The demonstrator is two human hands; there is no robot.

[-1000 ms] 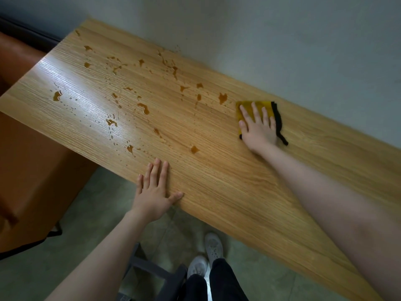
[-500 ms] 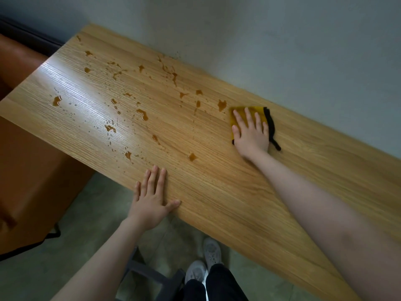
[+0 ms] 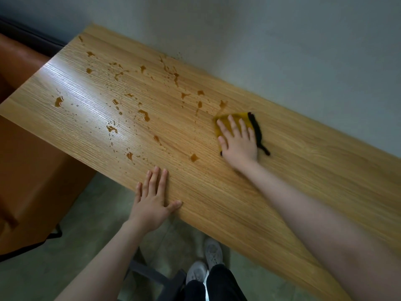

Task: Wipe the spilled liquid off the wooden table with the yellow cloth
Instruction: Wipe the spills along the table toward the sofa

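A long wooden table (image 3: 293, 170) runs along a pale wall. Brown liquid (image 3: 144, 115) lies in several drops and small puddles over its left half. A yellow cloth (image 3: 242, 118) with a black edge lies flat near the wall side, at the right rim of the spill. My right hand (image 3: 237, 142) presses down on the cloth with straight spread fingers and covers most of it. My left hand (image 3: 153, 199) rests flat on the near table edge, fingers straight, holding nothing. One puddle (image 3: 193, 157) lies just left of my right wrist.
An orange-brown sofa (image 3: 32, 170) stands against the table's left end. The wall (image 3: 282, 51) borders the far edge. Below the near edge are a tiled floor, a dark stool frame (image 3: 156, 274) and my feet in pale shoes (image 3: 206, 263).
My right hand has slid the cloth leftward along the table toward the nearest drops. My left hand stays on the near edge.
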